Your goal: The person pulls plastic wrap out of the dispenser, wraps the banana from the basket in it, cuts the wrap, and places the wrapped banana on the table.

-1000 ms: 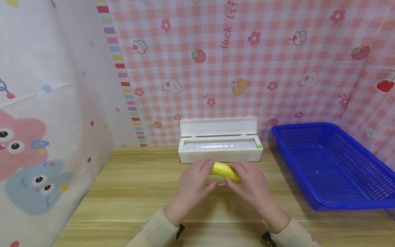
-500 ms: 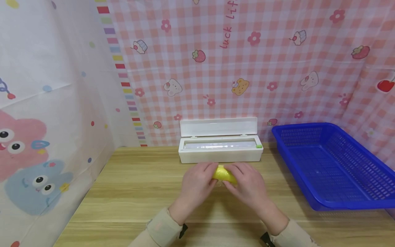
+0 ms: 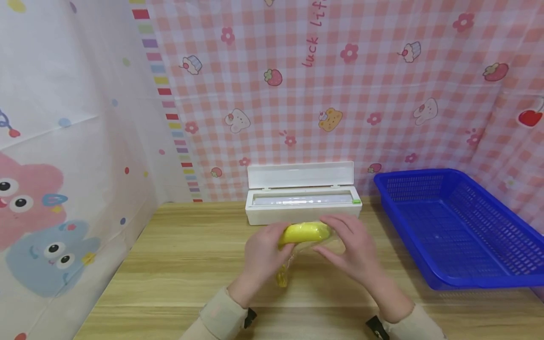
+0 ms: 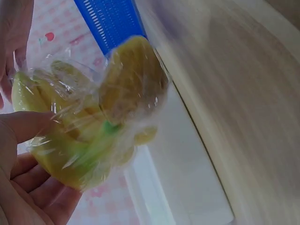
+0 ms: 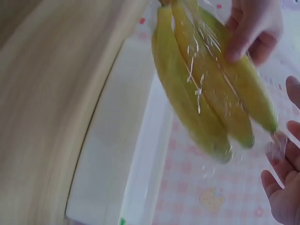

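Observation:
A bunch of yellow bananas [image 3: 306, 232] is wrapped in clear plastic film and held above the table. My left hand [image 3: 263, 250] grips the bunch, its thumb [image 4: 33, 125] pressed on the film and its fingers beneath. Towards the left wrist camera points the brownish stem end [image 4: 133, 82], also under film. In the right wrist view several separate bananas [image 5: 201, 84] show, with loose film [image 5: 279, 143] at their tips. By those tips is my right hand [image 5: 286, 178], fingers and thumb spread apart; its fingertips are at the loose film.
Behind the hands stands a white film dispenser box [image 3: 303, 215], lid [image 3: 301, 174] raised, with a roll [image 3: 301, 199] inside and a green slider [image 3: 356, 201] at its right. A blue plastic basket [image 3: 450, 212] sits at the right on the wooden table [image 3: 182, 264]. Patterned cloth hangs behind.
Both hands were on the bunch half a second ago. The right hand has since moved off it to the right, and the bunch has tilted, showing its stem end below.

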The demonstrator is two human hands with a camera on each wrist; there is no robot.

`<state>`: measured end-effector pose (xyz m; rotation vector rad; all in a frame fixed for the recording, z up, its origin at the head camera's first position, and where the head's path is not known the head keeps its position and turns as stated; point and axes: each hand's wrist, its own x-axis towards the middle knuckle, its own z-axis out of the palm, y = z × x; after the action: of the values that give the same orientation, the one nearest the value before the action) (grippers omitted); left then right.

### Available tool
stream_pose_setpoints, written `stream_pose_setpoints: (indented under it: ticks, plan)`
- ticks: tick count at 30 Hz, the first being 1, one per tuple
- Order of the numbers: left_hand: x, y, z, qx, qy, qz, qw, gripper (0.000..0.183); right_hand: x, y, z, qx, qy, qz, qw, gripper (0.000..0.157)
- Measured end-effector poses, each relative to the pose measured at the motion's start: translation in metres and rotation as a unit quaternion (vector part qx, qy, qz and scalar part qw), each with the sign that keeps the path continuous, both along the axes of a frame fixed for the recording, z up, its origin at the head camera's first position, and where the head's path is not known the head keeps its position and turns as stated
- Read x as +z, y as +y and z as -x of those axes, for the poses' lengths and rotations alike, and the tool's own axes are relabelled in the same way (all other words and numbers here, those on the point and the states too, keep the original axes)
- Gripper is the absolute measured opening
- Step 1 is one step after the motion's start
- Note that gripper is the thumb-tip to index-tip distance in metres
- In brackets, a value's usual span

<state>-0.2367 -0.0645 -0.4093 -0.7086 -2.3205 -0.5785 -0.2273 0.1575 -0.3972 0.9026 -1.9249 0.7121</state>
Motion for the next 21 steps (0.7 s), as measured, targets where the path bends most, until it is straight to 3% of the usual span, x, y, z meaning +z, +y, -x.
stream_pose_setpoints:
  ticks: [4,10,15,21]
  plan:
    - [0.000,-0.004,-0.001,0.001,-0.045,-0.025,0.9987,0.039,0.003,0.008,0.002,0.014,0.008,0.008,1.000,0.062]
    - [0.000,-0.006,-0.002,-0.042,-0.112,-0.093,0.9885,0.037,-0.001,0.018,0.006,0.030,-0.043,0.023,0.998,0.065]
    - [-0.001,-0.008,-0.002,-0.085,-0.171,-0.159,0.9686,0.036,-0.006,0.023,0.008,0.041,-0.094,0.052,0.993,0.071]
    - [-0.002,-0.009,-0.001,-0.125,-0.247,-0.224,0.9344,0.037,-0.010,0.024,0.007,0.047,-0.183,0.080,0.979,0.062]
